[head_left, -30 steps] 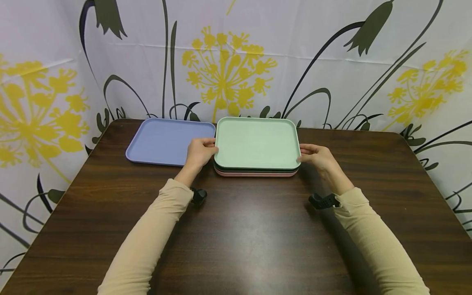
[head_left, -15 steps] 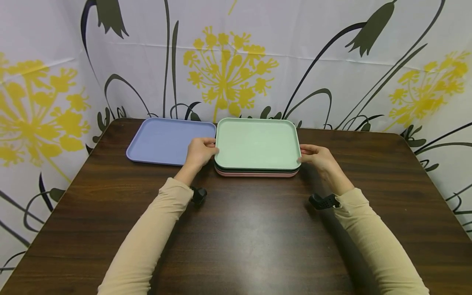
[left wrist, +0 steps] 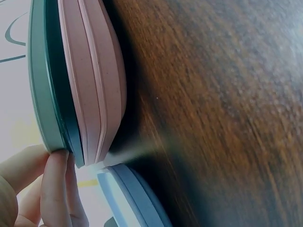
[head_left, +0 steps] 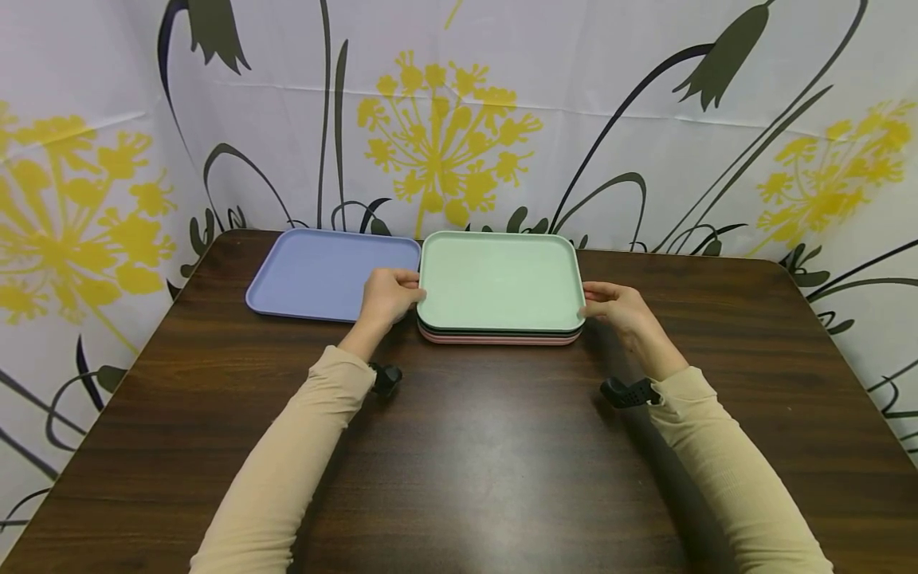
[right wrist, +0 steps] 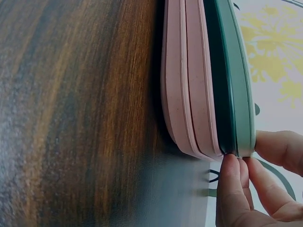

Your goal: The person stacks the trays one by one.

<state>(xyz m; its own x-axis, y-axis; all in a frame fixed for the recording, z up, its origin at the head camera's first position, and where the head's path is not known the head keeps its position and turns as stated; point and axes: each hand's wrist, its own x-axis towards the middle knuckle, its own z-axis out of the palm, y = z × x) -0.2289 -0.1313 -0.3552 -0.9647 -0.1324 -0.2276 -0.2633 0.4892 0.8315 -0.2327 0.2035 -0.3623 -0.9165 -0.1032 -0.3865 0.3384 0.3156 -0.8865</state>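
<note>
A light green tray (head_left: 502, 279) tops a stack at the back middle of the table. Below it come a dark green tray (left wrist: 64, 99) and two pink trays (right wrist: 196, 94), their edges showing in both wrist views. My left hand (head_left: 389, 299) pinches the light green tray's left rim, thumb at the top edge and fingertips against the side and underside. At the opposite end, my right hand (head_left: 620, 309) grips its right rim likewise, with fingertips also close to the dark green edge. Just left of the stack lies a blue tray (head_left: 323, 275), partly behind my left hand.
The dark wooden table (head_left: 495, 454) extends in front of the stack and to both sides. Behind it hangs a white cloth (head_left: 287, 119) with yellow and grey-green flowers. In the left wrist view the blue side (left wrist: 137, 198) shows more than one layer.
</note>
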